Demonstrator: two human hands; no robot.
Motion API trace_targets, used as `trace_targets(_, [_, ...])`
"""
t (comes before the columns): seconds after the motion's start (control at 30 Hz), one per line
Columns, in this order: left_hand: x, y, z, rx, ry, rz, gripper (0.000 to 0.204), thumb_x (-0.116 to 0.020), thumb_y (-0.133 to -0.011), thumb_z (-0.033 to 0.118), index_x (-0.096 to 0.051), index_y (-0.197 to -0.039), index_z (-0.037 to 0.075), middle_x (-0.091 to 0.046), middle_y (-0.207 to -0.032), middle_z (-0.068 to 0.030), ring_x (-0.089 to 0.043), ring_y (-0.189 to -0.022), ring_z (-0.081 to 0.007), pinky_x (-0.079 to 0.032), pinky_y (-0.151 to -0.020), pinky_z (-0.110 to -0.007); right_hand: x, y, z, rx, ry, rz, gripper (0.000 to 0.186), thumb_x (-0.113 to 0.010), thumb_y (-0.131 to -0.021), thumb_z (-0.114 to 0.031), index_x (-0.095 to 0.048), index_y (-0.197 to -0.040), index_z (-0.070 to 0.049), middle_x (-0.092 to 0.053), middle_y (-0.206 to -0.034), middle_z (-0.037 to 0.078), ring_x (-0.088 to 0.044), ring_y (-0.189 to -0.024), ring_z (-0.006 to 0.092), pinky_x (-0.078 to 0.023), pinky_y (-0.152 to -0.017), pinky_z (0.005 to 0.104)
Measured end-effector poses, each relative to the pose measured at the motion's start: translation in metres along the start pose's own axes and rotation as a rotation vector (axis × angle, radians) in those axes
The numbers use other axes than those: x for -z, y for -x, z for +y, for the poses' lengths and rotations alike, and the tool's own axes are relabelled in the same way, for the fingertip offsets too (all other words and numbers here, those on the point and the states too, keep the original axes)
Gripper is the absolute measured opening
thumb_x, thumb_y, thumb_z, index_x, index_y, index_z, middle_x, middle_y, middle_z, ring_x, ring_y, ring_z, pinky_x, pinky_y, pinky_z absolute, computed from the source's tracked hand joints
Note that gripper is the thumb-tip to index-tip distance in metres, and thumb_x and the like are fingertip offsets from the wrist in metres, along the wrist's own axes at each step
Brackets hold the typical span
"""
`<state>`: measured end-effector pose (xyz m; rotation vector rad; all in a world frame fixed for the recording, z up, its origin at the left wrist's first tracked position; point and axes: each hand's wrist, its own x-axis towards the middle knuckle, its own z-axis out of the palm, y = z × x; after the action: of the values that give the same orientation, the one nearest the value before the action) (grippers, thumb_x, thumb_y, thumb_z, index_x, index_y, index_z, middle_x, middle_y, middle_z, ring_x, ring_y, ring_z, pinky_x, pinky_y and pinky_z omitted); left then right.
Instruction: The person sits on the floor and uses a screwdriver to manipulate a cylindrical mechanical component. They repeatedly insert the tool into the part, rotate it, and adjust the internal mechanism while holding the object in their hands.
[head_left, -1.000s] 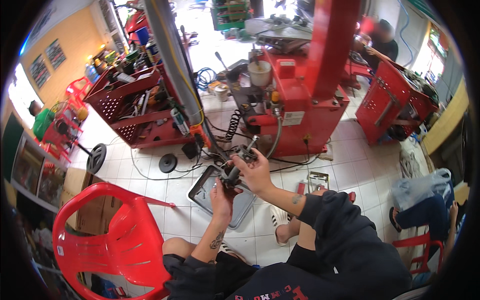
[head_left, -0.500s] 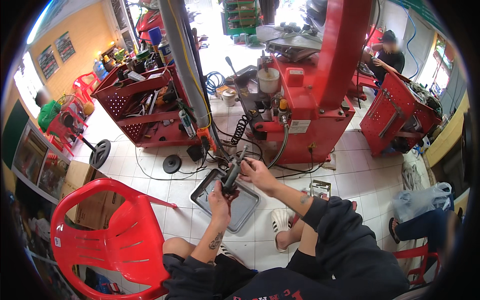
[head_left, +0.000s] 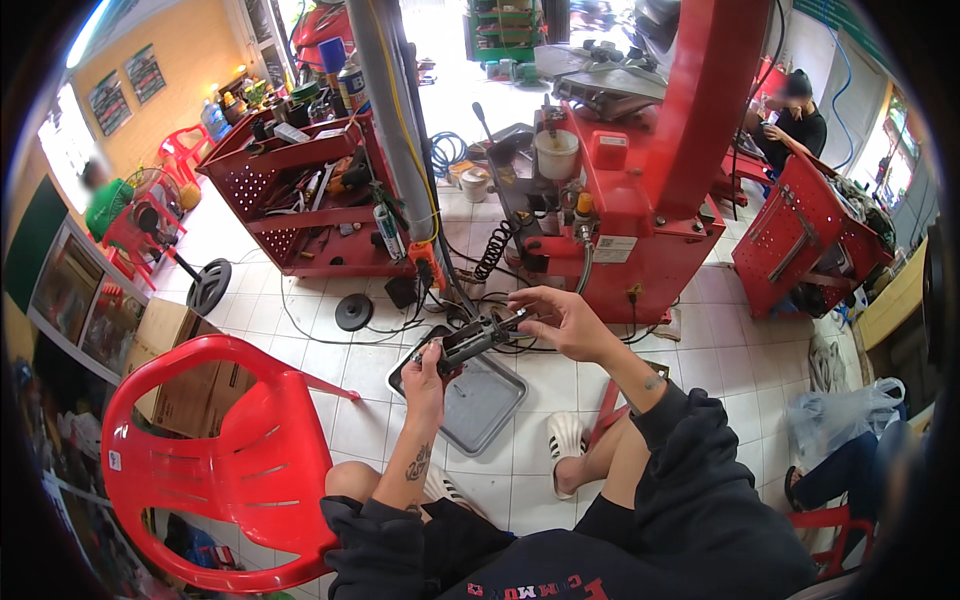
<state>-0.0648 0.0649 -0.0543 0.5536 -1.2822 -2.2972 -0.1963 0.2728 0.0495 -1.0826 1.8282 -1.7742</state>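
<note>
A dark grey cylindrical metal part [head_left: 468, 346] lies slantwise in front of me, above the grey tray [head_left: 492, 412] on the floor. My left hand [head_left: 425, 378] is closed around its near left end, thumb on top. At the far right end, my right hand [head_left: 572, 326] has thumb and fingers about a thin shiny rod [head_left: 519, 316] that sticks out of the part. The fingertips partly hide that rod. A small dark piece lies in the tray.
To my left stands a red plastic chair [head_left: 225, 450]. Ahead are a red tool cart [head_left: 325, 222], a grey post [head_left: 395, 150] and a red machine [head_left: 645, 270] with cables and hoses around them. A black disc [head_left: 354, 312] lies on the tiles. Another person [head_left: 795, 125] sits far right.
The part has turned from steeply upright to a flatter slant, its far end swinging right. My right hand has shifted right and up, from the part's side to the rod end.
</note>
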Motion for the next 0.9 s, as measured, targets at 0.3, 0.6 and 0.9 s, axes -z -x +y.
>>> trace_targets(0.3, [0.002,-0.002,0.006,-0.070,-0.068,-0.012,0.024,-0.065,-0.093,0.027,-0.061,-0.097,0.003,-0.067,-0.091,-0.0049,-0.065,-0.076,-0.0123,-0.055,-0.068,-0.028,0.003,-0.009,0.025,-0.313,0.318,-0.037,0.014,-0.063,-0.094,-0.010,-0.064,-0.100,0.003,-0.065,-0.078,0.002,-0.062,-0.070,0.0079,-0.050,-0.061,0.0238])
trace_targets(0.6, [0.002,0.001,0.015,-0.107,-0.055,-0.045,0.029,-0.069,-0.091,0.027,-0.062,-0.103,0.001,-0.066,-0.088,-0.0036,-0.064,-0.068,-0.0090,-0.053,-0.059,-0.022,0.003,-0.004,0.032,-0.210,0.252,-0.034,0.024,-0.057,-0.099,-0.023,-0.064,-0.099,0.000,-0.059,-0.071,0.000,-0.053,-0.063,0.0059,-0.044,-0.056,0.0246])
trace_targets(0.9, [0.008,-0.006,0.008,-0.105,0.024,-0.064,0.033,-0.068,-0.091,0.020,-0.063,-0.115,-0.003,-0.065,-0.093,-0.0026,-0.063,-0.077,-0.0092,-0.055,-0.069,-0.026,-0.005,-0.002,0.022,-0.049,0.208,0.040,0.021,-0.063,-0.095,-0.020,-0.061,-0.095,0.001,-0.055,-0.063,0.003,-0.044,-0.057,0.0067,-0.037,-0.052,0.0267])
